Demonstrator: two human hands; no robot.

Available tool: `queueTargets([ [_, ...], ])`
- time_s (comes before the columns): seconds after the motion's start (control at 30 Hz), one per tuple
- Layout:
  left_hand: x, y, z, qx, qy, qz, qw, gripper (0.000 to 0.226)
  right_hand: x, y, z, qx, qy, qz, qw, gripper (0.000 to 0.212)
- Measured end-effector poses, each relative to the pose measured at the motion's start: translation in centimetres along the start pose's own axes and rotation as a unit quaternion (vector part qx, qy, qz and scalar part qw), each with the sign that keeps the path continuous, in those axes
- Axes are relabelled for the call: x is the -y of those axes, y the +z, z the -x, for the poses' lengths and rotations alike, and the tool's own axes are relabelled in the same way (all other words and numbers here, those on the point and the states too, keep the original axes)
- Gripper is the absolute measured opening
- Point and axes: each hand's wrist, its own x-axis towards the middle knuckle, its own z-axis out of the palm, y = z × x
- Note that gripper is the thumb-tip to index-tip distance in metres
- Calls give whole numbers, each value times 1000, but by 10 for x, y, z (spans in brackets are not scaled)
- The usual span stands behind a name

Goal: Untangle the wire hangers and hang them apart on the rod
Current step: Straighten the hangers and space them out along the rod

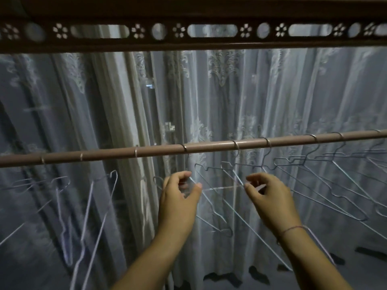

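Note:
A brown rod (pixel 209 147) crosses the view, rising slightly to the right. Several thin wire hangers hook over it: a swinging, blurred group at the left (pixel 88 206), and an overlapping cluster at the right (pixel 314 164). Just below the middle of the rod, one wire hanger (pixel 222 187) lies with a straight wire running between my hands. My left hand (pixel 180 197) pinches one end at the thumb tip, fingers curled. At the other end my right hand (pixel 270 197) pinches it between thumb and forefinger. The grips look light, and the wire there is blurred.
A dark carved wooden beam (pixel 188 32) runs overhead above the rod. Sheer patterned white curtains (pixel 230 101) hang close behind the hangers. Several more hangers slant down to the right (pixel 345 201). A thin thread bracelet is on my right wrist.

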Motion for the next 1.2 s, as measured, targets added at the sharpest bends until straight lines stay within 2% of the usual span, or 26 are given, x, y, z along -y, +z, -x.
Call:
queueTargets([
  [0.13, -16, 44, 3, 41, -28, 27, 998, 31, -31, -29, -14, -21, 7, 30, 999, 19],
  [0.3, -22, 102, 9, 75, -107, 49, 990, 56, -67, -46, -28, 80, 35, 108, 990, 32],
  [0.4, -17, 124, 8, 61, -190, 78, 977, 52, -77, -53, -36, 119, 25, 95, 988, 26],
  [0.47, -17, 133, 12, 53, -217, 110, 969, 43, -84, -56, -41, 134, 12, 79, 988, 21],
  [0.63, -24, 152, 21, 17, -220, 132, 966, 18, -100, -60, -53, 182, 6, 42, 982, 12],
  [0.83, -32, 165, 25, -11, -226, 151, 962, 10, -115, -69, -60, 171, 1, 5, 985, 16],
  [1.07, -31, 167, 24, -16, -216, 149, 965, 15, -124, -76, -61, 158, 7, -1, 987, 16],
  [1.2, -30, 166, 22, -31, -207, 113, 971, 32, -124, -76, -62, 153, 21, 8, 988, 14],
])
